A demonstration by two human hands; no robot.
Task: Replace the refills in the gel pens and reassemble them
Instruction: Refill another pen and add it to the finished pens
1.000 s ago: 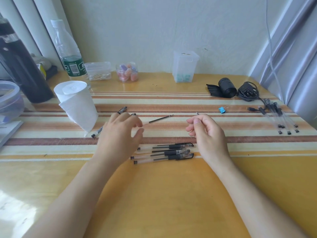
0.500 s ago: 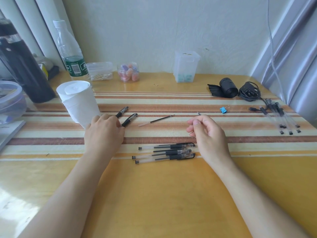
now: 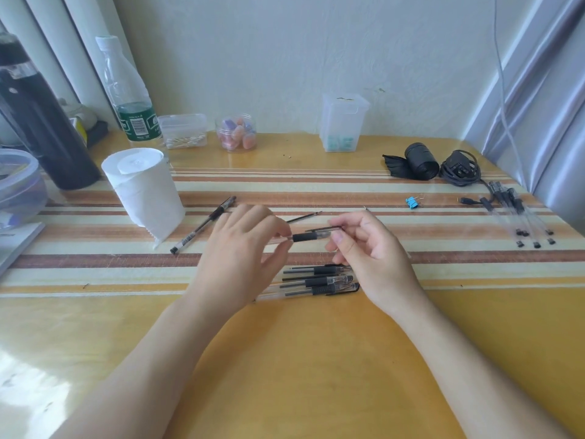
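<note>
Head view: both hands, left (image 3: 240, 248) and right (image 3: 367, 248), pinch one pen (image 3: 308, 236) above the table's (image 3: 316, 359) middle; a loose grip could drop it.

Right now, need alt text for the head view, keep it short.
Two bare hands hold one gel pen level above a striped table, left hand at its barrel, right hand at its capped end. A bundle of pens lies just below; a loose refill lies just beyond.
</note>
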